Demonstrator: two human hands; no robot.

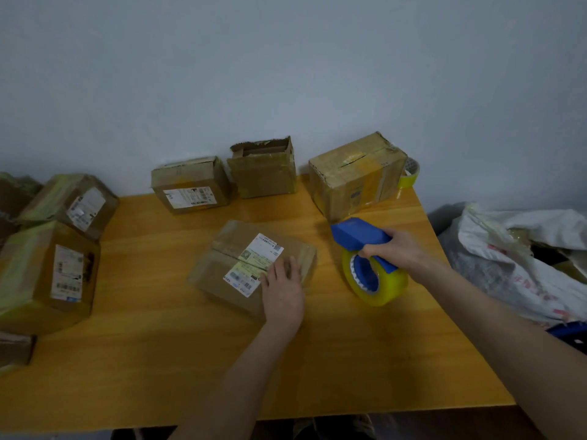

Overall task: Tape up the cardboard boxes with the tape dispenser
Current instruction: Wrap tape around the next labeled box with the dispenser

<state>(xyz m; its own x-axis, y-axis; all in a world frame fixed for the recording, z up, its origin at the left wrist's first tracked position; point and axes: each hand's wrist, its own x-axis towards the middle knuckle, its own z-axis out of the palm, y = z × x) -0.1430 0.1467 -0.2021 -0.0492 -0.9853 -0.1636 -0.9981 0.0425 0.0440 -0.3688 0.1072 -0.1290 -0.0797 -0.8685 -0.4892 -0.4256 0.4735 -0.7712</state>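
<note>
Left hand [282, 287] hides box [228, 265] label corner

The near half of the table [158, 369] lies bare, open to a reach from the front edge. A flat box [251, 268] sits mid-table under the left hand [282, 290], with the tape dispenser [368, 265] just to its right in the right hand [397, 249]. 3 boxes [262, 173] line the wall behind. 2 stacked boxes [50, 274] block the left edge; a bag pile [508, 258] crowds the right.
</note>
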